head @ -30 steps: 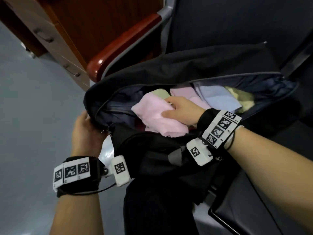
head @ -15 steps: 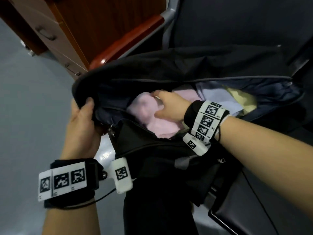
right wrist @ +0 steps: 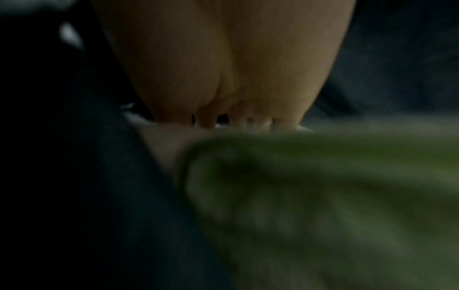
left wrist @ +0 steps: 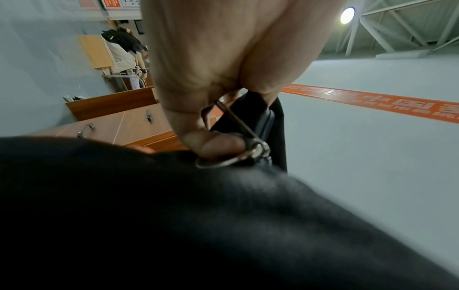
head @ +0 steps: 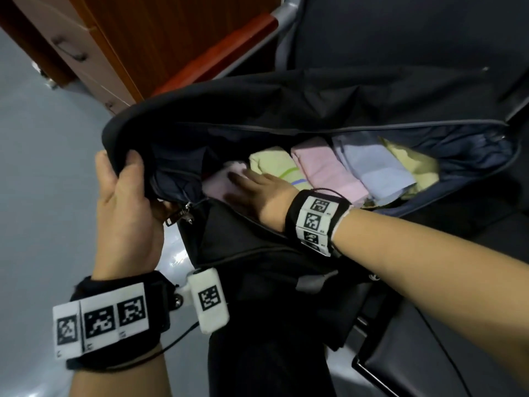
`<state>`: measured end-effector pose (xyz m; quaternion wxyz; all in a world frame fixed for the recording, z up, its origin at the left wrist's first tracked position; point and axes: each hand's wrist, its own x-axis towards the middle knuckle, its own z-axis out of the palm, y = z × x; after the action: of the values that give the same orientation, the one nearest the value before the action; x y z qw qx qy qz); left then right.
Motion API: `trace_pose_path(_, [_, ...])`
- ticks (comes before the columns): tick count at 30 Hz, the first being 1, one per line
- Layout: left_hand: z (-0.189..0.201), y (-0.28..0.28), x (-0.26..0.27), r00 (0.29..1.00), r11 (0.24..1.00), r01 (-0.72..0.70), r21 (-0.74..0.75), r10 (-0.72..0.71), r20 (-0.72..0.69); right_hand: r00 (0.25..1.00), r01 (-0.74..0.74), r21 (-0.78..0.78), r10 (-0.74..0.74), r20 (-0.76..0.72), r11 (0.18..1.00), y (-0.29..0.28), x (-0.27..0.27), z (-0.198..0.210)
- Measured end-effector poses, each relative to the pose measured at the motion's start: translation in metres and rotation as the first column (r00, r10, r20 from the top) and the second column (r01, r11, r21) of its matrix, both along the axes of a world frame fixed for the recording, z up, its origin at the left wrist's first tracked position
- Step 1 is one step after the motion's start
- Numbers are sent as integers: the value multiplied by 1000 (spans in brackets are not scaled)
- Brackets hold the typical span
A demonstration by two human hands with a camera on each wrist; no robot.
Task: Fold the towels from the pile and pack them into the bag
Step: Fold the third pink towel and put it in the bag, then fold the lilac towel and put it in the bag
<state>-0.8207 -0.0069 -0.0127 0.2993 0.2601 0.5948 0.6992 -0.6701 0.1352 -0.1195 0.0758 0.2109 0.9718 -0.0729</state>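
Observation:
A black bag [head: 257, 104] lies open on a dark chair. My left hand [head: 123, 190] grips its left end, thumb over the rim; in the left wrist view the left hand [left wrist: 211, 78] curls round the black bag [left wrist: 174, 215] fabric beside a metal ring. My right hand [head: 257, 193] reaches inside and presses flat on a folded pink towel [head: 217, 183] at the bag's left end. To its right lie a pale green towel [head: 272, 167], another pink towel [head: 323, 167], a blue towel [head: 378, 170] and a yellow towel [head: 415, 164]. The right wrist view is dark: right hand [right wrist: 223, 78], green towel [right wrist: 323, 196].
A wooden drawer cabinet [head: 86, 53] stands at the upper left, beyond the chair's red-brown armrest [head: 217, 53]. Grey floor [head: 43, 167] fills the left. A metal clasp [head: 183, 214] hangs at the bag's near left corner. The dark seat [head: 429, 353] extends right.
My right hand has pushed the pink towel down and left into the bag's end, uncovering the green towel. My left hand has shifted up and now grips over the bag's rim.

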Motion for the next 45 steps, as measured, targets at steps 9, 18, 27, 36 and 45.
trace_pose_path(9, [9, -5, 12, 978, 971, -32, -236, -19, -210, 993, 119, -99, -121, -12, 988, 2, 35, 43])
trace_pose_path(18, [36, -9, 123, 688, 881, -156, -446, -227, -689, 814, 471, -270, -532, -234, 840, -63, 212, 105])
trace_pose_path(27, [9, 2, 417, 392, 727, 436, -530, -684, -615, 390, 843, -287, -884, -258, 455, -170, 514, 103])
trace_pose_path(36, [-46, -15, 706, -33, 353, 679, -644, -861, -507, -127, 940, -339, -959, -255, -34, -273, 774, 39])
trace_pose_path(45, [-101, -50, 848, -177, 164, 728, -665, -893, -414, -470, 859, -266, -879, -75, -437, -326, 892, -36])
